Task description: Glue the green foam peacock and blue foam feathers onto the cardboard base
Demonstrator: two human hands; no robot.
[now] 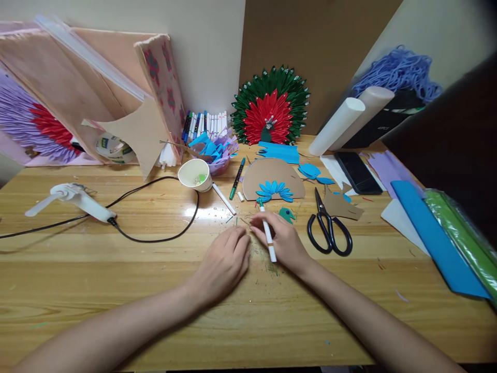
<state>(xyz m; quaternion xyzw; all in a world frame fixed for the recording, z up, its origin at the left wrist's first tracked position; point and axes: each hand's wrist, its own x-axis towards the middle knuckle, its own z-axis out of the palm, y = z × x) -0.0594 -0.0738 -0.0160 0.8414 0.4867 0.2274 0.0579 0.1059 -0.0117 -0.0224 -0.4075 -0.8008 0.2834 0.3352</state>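
Observation:
My right hand (pixel 282 239) grips a white marker (pixel 268 239) whose green tip points away from me. That tip is close to the lower edge of a brown cardboard half-round (pixel 272 173), which carries a fan of blue petals (pixel 275 190). Beside it, my left hand (pixel 227 256) rests on the table with its fingers curled together; whatever they may hold is hidden. Just beyond my right hand lies a small green bird-head cutout (pixel 287 214) with a dark eye. Black-handled scissors (pixel 326 228) lie to the right, blades pointing away.
A paper cup (pixel 194 175), a white pen (pixel 224 198) and a dark green marker (pixel 237 178) lie left of the cardboard. A white hot glue gun (pixel 83 202) trails a black cable. Behind stands a red-and-green fan decoration (pixel 271 106). A phone (pixel 357 172) lies right.

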